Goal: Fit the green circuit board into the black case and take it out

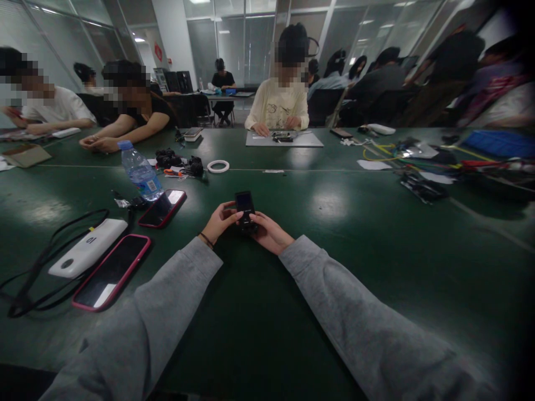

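Observation:
Both my hands hold a small black handheld device (244, 203) with a dark screen on its upper part, tilted up toward me just over the green table (259, 301). From the left side my left hand (219, 224) grips it, thumb on its front and fingers behind. My right hand (270, 230) closes on its right side, with the thumb on the lower front. The fingers behind the device are partly hidden. Small light marks show below the screen, too small to read.
Left of me lie a white power bank (88, 248), a black cable (31, 301), two red-cased phones (112, 273) and a water bottle (140, 172). Farther off are a tape roll (218, 166) and loose wires (401, 153). Across the table a person (278, 103) works at a grey board (305, 140).

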Tool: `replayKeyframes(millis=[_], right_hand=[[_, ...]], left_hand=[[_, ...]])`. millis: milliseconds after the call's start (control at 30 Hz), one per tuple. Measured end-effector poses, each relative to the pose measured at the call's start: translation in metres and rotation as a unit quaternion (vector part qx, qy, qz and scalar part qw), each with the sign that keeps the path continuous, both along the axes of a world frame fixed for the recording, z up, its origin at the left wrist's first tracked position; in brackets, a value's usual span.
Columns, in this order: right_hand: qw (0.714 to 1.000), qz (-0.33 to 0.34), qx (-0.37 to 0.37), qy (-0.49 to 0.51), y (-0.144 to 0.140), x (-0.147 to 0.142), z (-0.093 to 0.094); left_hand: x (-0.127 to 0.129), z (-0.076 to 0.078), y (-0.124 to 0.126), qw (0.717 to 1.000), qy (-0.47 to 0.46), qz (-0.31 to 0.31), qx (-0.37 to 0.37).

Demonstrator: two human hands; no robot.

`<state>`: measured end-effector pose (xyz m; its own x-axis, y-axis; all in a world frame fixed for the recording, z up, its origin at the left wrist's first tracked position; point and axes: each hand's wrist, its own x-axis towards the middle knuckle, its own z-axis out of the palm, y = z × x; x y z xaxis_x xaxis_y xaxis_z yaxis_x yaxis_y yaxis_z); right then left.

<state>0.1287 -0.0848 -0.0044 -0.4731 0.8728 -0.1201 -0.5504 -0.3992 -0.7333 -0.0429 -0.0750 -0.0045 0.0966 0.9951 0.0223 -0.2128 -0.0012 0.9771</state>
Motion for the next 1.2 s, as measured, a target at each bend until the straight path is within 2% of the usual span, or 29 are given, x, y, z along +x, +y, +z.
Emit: replayKeyframes(millis=[200, 533, 733, 1200], right_hand=[[1.0, -0.011, -0.003, -0.006, -0.001, -0.0013, 0.0017], [1.0, -0.003, -0.006, 0.005, 0.0005, 0.0002, -0.0004], [1.0, 0.0, 0.001, -0.015, -0.0018, 0.0002, 0.0032], [1.0, -0.015, -0.005, -0.027, -0.0009, -0.0012, 0.0015]], left_hand=[[-0.0008, -0.0022, 0.0017, 1.0, 0.017, -0.01, 0.013], [-0.0017, 0.0044, -0.0016, 0.998, 0.051, -0.03, 0.004], [-0.0034, 0.0001, 0.0004, 0.998, 0.042, -0.033, 0.013], [-0.0028, 0.0011, -0.0006, 0.999, 0.016, -0.03, 0.004]])
